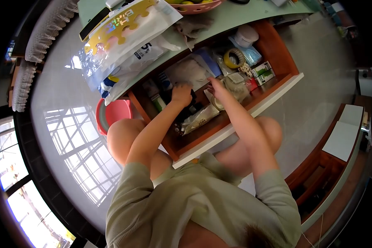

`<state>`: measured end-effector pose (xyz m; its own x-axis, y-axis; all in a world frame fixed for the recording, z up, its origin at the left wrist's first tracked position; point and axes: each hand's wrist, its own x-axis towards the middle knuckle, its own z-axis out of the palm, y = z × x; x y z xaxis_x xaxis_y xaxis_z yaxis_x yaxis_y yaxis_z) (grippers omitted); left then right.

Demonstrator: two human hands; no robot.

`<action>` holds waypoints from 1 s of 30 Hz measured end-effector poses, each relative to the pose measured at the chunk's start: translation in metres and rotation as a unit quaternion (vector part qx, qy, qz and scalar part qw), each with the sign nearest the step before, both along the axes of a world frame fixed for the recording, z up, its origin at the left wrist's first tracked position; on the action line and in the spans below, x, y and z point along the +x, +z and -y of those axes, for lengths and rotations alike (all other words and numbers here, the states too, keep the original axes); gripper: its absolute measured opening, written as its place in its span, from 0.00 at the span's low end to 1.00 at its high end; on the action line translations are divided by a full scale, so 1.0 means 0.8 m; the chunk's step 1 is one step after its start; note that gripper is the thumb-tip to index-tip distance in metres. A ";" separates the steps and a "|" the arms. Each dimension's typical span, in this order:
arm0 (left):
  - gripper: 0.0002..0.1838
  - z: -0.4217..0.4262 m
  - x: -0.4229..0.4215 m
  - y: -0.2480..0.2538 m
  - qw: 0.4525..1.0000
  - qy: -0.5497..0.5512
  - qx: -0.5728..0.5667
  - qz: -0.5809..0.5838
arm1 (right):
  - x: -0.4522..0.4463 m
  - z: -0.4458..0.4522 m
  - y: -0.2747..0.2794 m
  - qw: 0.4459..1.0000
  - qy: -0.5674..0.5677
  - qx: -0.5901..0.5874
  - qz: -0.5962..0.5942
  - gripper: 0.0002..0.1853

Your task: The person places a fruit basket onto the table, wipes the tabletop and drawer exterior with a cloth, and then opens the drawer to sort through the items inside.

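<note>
Both hands are inside an open wooden drawer [231, 120]. My left hand [182, 94] is curled closed over the drawer's left-middle part, with a small black object [192, 97] at its fingers. To its right, my right hand [215, 87] has its fingers bent together; whatever they hold is hidden. Close by the right hand lie a blue-and-clear packet [208, 61] and a pale plastic bag [232, 89]. A printed white packet [200, 119] rests in front of the hands. Behind the left hand is a pale, crumpled bag [188, 72].
The drawer's right part holds a yellow tape roll [234, 58], a white round tub [246, 36] and a green-and-white box [263, 73]. Plastic packages [124, 37] overhang the green tabletop [219, 25]. A pink basin [115, 111] stands on the floor by the left knee.
</note>
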<state>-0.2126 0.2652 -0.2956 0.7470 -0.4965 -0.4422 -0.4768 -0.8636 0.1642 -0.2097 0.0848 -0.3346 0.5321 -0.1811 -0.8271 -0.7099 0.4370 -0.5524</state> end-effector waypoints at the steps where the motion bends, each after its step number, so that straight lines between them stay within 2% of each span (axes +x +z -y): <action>1: 0.29 -0.002 0.004 -0.008 1.000 0.011 -0.015 -0.008 | 0.002 0.005 -0.004 1.000 -0.019 0.013 -0.004 0.19; 4: 0.29 -0.008 0.001 -0.036 0.996 0.038 -0.065 0.048 | 0.015 0.017 -0.038 0.992 -0.094 0.081 -0.017 0.19; 10: 0.30 -0.010 0.002 -0.048 0.999 0.037 -0.021 0.031 | 0.018 0.018 -0.032 0.991 -0.120 0.065 0.012 0.15; 16: 0.33 -0.005 0.001 -0.033 0.999 0.029 0.020 -0.016 | 0.021 0.012 -0.047 0.991 -0.025 0.113 0.060 0.14; 19: 0.35 -0.008 -0.002 -0.036 0.999 0.021 0.019 -0.036 | 0.022 0.002 -0.028 0.995 0.072 -0.067 0.029 0.17; 22: 0.37 -0.009 -0.004 -0.028 0.998 0.008 0.024 -0.052 | 0.022 0.002 -0.035 0.938 0.127 -0.293 0.132 0.15; 25: 0.40 -0.013 -0.003 -0.016 0.996 -0.016 0.036 -0.076 | 0.039 0.013 -0.041 0.970 0.109 -0.208 0.061 0.20; 28: 0.40 -0.017 -0.004 -0.016 0.997 -0.017 0.007 -0.081 | 0.032 0.005 -0.018 0.991 0.002 -0.099 0.090 0.20; 30: 0.40 -0.017 -0.004 -0.018 0.995 0.004 -0.013 -0.095 | 0.030 -0.008 -0.004 0.989 -0.034 -0.119 0.081 0.20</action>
